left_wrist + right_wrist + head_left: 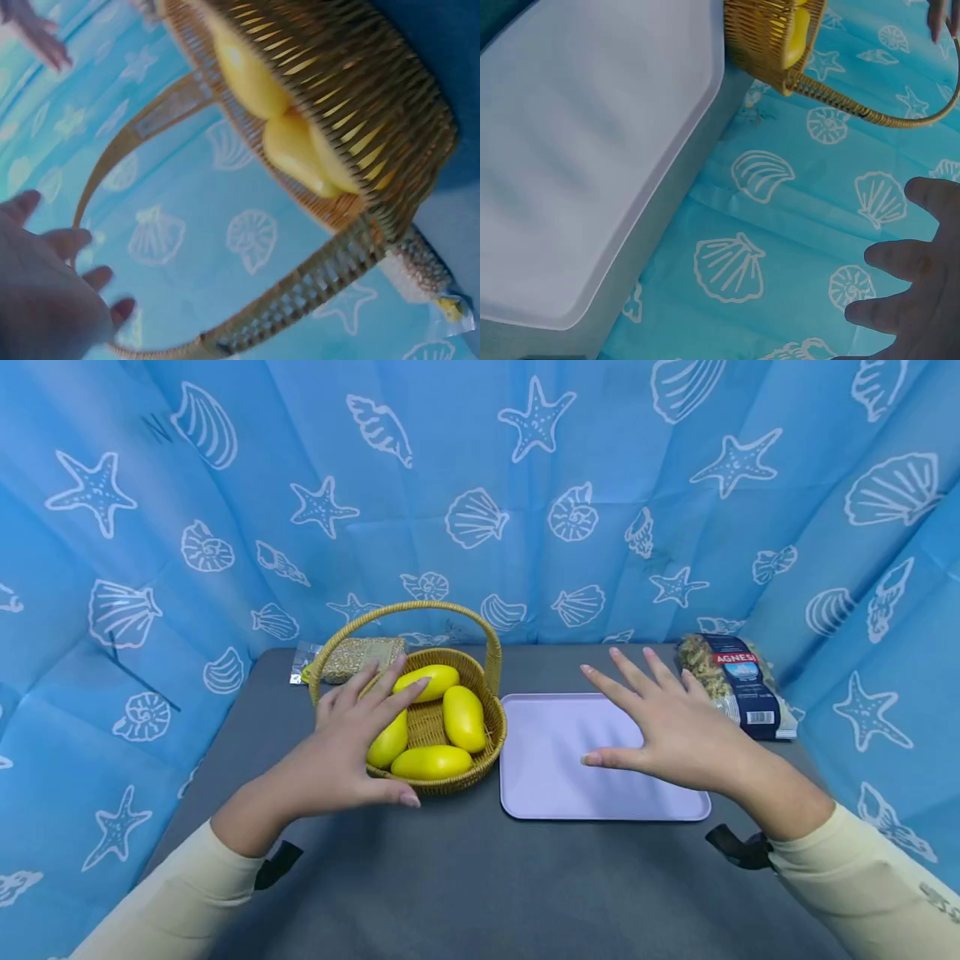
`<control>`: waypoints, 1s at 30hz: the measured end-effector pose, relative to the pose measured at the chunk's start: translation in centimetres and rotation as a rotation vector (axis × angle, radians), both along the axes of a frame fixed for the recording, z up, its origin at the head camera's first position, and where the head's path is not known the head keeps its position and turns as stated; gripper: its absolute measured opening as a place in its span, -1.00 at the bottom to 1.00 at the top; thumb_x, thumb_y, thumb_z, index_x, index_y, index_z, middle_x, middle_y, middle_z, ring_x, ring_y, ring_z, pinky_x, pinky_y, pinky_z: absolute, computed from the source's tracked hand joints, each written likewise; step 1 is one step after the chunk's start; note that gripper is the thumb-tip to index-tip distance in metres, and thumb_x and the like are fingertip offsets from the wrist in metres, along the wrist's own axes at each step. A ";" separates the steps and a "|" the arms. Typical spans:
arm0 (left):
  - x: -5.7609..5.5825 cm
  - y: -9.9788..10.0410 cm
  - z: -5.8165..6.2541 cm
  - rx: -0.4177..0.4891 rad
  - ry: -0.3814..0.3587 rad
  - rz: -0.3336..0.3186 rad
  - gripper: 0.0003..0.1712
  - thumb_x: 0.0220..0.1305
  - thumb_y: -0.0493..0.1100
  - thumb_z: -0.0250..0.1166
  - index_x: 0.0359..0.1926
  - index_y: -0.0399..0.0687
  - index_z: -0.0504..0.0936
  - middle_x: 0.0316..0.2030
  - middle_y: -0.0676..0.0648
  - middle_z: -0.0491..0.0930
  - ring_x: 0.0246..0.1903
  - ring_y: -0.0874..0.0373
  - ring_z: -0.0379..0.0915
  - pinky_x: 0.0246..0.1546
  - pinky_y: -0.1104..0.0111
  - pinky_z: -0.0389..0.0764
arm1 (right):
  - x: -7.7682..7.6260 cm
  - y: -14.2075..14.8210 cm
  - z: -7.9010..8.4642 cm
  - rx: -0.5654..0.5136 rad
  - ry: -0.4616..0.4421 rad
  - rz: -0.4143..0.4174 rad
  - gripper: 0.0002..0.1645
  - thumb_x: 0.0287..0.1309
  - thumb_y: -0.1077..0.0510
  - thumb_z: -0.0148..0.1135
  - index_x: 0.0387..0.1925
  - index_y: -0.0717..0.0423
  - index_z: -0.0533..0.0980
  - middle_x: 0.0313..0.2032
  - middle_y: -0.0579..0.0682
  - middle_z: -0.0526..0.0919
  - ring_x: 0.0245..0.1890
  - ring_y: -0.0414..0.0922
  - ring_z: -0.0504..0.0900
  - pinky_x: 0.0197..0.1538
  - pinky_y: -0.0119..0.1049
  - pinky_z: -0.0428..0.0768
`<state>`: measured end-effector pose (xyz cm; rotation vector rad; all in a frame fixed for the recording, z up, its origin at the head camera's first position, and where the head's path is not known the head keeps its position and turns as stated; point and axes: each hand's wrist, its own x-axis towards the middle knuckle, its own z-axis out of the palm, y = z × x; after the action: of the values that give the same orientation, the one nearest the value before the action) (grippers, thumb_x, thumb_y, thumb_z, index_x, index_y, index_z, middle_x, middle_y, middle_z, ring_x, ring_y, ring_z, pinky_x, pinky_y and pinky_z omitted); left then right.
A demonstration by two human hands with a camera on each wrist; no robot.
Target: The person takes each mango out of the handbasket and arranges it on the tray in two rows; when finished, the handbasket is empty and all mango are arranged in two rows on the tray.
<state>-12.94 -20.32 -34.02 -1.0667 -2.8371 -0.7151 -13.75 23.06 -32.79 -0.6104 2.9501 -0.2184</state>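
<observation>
My left hand (348, 747) is held with fingers spread over the left side of a wicker basket (491, 752), holding nothing. Inside the basket lie several yellow mangoes (463, 718), one partly hidden by that hand. The basket's tall arched handle (300, 289) stands up, and the left fingers appear near it in the left wrist view. My right hand (667, 727), also spread and holding nothing, hovers above the right part of a pale lilac tray (555, 760). Shadows of fingers fall on the tray (630, 150) in the right wrist view.
A bag of pasta (738, 685) lies at the back right, beyond the right hand. Behind the basket on the left is a clear packet of grains (360, 658). The grey table (480, 885) ends at a blue curtain (420, 468) with white shells and starfish.
</observation>
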 end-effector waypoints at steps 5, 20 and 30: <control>1.6 -1.6 1.2 0.323 0.042 -0.096 0.33 0.21 0.76 0.15 0.77 0.16 0.10 0.76 -0.06 -0.23 0.68 -0.20 -0.48 0.28 -0.61 -0.44 | 0.2 -0.2 0.4 -0.025 0.033 0.018 0.37 0.20 -0.77 0.16 0.80 -0.28 -0.06 0.74 0.18 -0.15 0.65 0.44 -0.26 0.37 0.70 -0.22; 1.3 -6.2 -3.1 1.168 -0.103 -0.064 0.09 0.47 0.33 0.29 0.74 -0.10 0.09 0.71 -0.28 -0.04 0.63 -0.26 -0.28 0.27 -0.01 -0.29 | -0.2 -0.5 0.3 -0.249 0.076 0.076 0.26 0.30 -0.52 0.33 0.79 -0.22 -0.01 0.73 0.11 -0.02 0.67 0.30 -0.07 0.44 0.60 -0.06; -0.5 -6.6 -10.6 1.330 -0.296 0.117 0.21 0.46 0.59 0.12 0.78 0.06 -0.09 0.70 -0.24 0.01 0.60 -0.20 -0.18 0.29 0.07 -0.14 | -0.8 -0.9 -2.2 -0.446 -0.004 0.132 0.19 0.40 -0.57 0.17 0.80 -0.27 -0.08 0.73 -0.03 -0.04 0.68 0.25 -0.06 0.38 0.67 -0.05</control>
<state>-13.43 -26.93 -44.65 -0.5194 -1.7218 -2.3049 -14.56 22.15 -35.00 -0.8471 2.8509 -0.8750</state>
